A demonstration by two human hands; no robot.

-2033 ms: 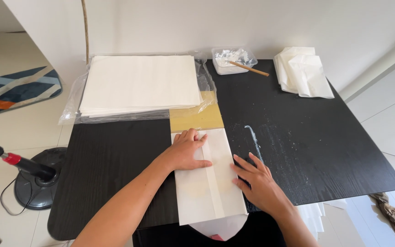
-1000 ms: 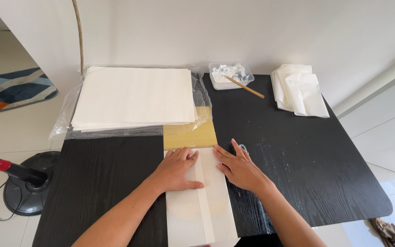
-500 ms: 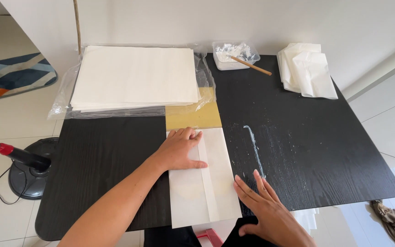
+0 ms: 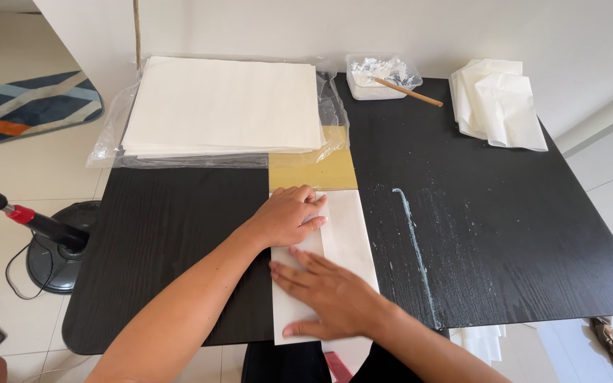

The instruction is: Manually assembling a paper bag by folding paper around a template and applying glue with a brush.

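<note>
Folded white paper point(image 4: 349, 241), left hand point(image 4: 289, 216), right hand point(image 4: 328, 294) flat on it

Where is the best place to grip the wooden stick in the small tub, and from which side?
Probably the bare end of the stick that juts past the tub rim over the table, coming from the right: it lies slanted and free there, while its other end sits in white paste.

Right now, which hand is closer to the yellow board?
Left. The left hand presses the folded white paper just below the yellow board; the right hand lies flat farther down the paper.
</note>
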